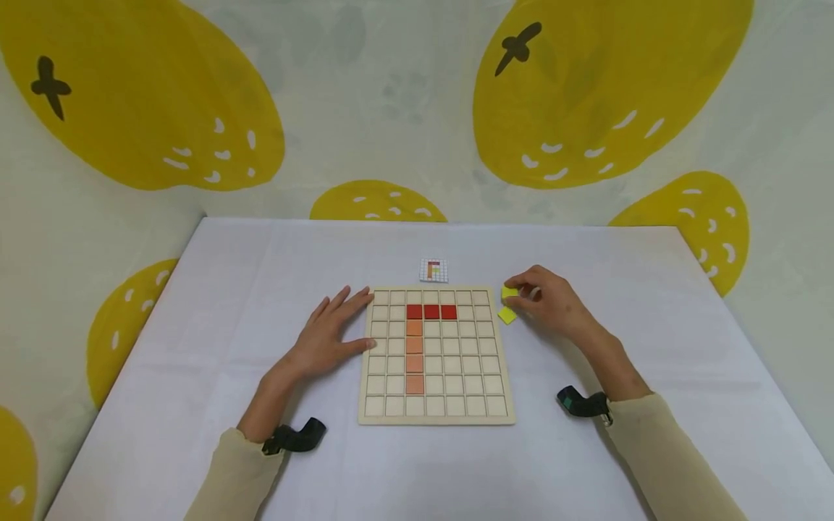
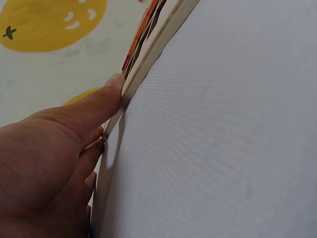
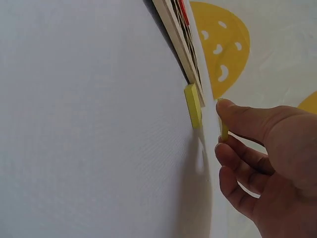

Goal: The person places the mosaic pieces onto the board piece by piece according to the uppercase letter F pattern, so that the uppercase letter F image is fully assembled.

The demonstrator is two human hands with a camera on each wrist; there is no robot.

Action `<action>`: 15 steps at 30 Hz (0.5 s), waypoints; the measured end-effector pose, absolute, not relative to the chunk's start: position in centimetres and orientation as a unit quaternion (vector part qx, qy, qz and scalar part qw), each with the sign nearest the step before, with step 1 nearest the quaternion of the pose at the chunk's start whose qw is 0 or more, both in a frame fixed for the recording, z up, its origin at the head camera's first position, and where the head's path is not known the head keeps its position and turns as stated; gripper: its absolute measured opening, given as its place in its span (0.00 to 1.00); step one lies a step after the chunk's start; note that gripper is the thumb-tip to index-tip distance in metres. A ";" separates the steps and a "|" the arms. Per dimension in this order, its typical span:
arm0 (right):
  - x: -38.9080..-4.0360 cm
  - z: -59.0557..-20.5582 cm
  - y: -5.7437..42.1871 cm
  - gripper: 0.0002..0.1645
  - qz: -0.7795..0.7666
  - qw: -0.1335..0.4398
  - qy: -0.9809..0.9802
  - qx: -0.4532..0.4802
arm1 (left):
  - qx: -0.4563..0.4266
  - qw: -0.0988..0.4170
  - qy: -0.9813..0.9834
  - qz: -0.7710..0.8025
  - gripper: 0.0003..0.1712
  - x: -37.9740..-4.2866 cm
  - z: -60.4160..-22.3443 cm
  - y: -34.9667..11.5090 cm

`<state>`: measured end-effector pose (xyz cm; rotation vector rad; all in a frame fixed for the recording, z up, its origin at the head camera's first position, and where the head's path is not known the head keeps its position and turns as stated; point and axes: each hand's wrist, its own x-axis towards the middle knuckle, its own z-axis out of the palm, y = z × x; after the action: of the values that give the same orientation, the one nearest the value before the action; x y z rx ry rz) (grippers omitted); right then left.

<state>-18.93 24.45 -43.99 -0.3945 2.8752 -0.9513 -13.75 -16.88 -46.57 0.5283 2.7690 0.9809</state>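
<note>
A light wooden grid board (image 1: 436, 420) lies on the table. Three red tiles (image 1: 431, 312) fill a row near its top, and a column of several orange tiles (image 1: 414, 345) runs down below the leftmost red one. My left hand (image 1: 329, 336) rests at the board's left edge, thumb and fingertips on the rim, fingers fairly straight. Off the board's upper right side, my right hand (image 1: 550, 300) pinches a yellow tile (image 3: 224, 130) between thumb and fingers. Another yellow tile (image 3: 193, 105) lies on the cloth beside the board's edge, just below the pinched one in the head view.
Behind the board lies a small pattern card (image 1: 434, 270) with a coloured grid. White cloth (image 1: 228, 289) covers the table. A patterned fabric wall (image 1: 391, 130) with yellow fruit shapes stands behind. Each wrist carries a black camera mount (image 1: 296, 435).
</note>
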 end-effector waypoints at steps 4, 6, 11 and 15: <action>-18.4 -43.2 23.5 0.17 -0.317 0.044 0.937 -0.136 | 0.178 0.077 0.925 0.328 0.48 -13.8 -46.6 -16.9; -18.0 -42.9 22.9 0.17 -0.321 0.049 0.935 -0.141 | 0.176 0.080 0.924 0.329 0.48 -13.7 -46.6 -16.9; -17.3 -42.6 21.5 0.17 -0.327 0.055 0.929 -0.164 | 0.176 0.080 0.924 0.329 0.48 -13.7 -46.8 -17.0; -16.8 -42.7 20.2 0.17 -0.333 0.061 0.923 -0.183 | 0.178 0.076 0.924 0.330 0.48 -13.7 -46.8 -17.0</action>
<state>-16.75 20.18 -42.74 -0.5534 2.7914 -1.0066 -13.72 -17.02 -46.78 0.5345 2.7694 0.9894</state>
